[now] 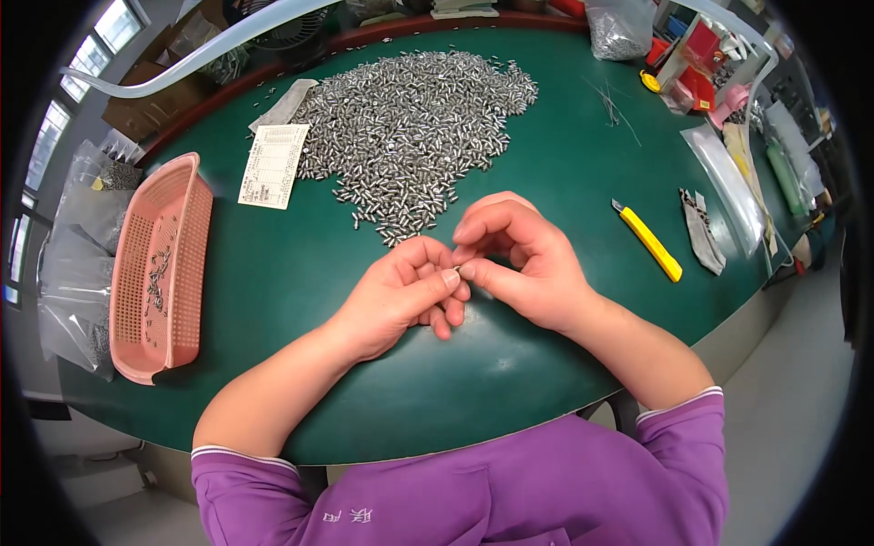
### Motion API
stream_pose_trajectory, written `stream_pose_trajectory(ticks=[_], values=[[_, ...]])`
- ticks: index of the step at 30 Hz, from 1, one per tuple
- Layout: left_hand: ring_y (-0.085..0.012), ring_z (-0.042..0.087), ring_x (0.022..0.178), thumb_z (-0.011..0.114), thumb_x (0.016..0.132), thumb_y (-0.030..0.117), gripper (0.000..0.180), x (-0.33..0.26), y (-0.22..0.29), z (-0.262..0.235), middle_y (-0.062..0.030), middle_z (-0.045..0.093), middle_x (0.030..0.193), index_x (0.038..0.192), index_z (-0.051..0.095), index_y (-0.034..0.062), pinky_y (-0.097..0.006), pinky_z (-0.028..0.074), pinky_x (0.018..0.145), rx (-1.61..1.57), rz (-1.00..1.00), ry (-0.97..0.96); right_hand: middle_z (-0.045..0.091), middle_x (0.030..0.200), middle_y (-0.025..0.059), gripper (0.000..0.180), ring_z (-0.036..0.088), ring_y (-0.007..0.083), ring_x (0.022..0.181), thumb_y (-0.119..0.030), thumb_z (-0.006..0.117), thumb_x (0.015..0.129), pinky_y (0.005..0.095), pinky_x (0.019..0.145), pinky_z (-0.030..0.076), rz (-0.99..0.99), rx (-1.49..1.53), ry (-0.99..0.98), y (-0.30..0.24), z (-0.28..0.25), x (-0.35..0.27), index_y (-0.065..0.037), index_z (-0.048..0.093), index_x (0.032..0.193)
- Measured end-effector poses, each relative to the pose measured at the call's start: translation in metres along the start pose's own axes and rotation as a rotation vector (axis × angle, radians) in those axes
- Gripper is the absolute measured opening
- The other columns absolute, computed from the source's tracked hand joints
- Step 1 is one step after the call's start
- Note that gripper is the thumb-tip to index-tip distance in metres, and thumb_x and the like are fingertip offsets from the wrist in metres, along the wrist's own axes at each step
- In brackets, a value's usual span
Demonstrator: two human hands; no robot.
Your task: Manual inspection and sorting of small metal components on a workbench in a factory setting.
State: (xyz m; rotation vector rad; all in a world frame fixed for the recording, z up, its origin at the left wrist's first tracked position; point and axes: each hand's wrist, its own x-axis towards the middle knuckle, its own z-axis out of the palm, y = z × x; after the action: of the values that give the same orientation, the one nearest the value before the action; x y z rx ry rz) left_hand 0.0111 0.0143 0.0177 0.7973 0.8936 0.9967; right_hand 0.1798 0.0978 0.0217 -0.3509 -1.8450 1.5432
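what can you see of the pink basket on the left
The pink basket is a long, shallow tray with rounded corners, plastic by the look of it, its floor and walls pierced with a fine grid of holes. It sits flat on the green table, near the table's left edge, and appears tipped only by the lens. A small scatter of little metal pieces lies inside on its floor. Clear plastic bags lie just beyond its outer side. Neither of the hands touches it.

Item pinched between left hand [401, 296] and right hand [519, 264] fingertips hidden, too small to identify.
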Motion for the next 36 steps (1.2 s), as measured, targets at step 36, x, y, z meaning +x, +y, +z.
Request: stream_pose_trajectory(ticks=[36], values=[[-0.0119,0.051,0.061,0.036,0.095,0.014,0.016,0.002,-0.007,-0.007,-0.0090,0.055,0.088,0.105,0.044,0.0046,-0.024,0.043,0.051,-0.164,0.088,-0.016,0.055,0.112,0.0112,0.036,0.053,0.0255,0.106,-0.002,0.054,0.077,0.0356,0.091,0.043,0.124,-1.051,-0.080,-0.002,-0.037,0.081,-0.006,0.055,0.113]])
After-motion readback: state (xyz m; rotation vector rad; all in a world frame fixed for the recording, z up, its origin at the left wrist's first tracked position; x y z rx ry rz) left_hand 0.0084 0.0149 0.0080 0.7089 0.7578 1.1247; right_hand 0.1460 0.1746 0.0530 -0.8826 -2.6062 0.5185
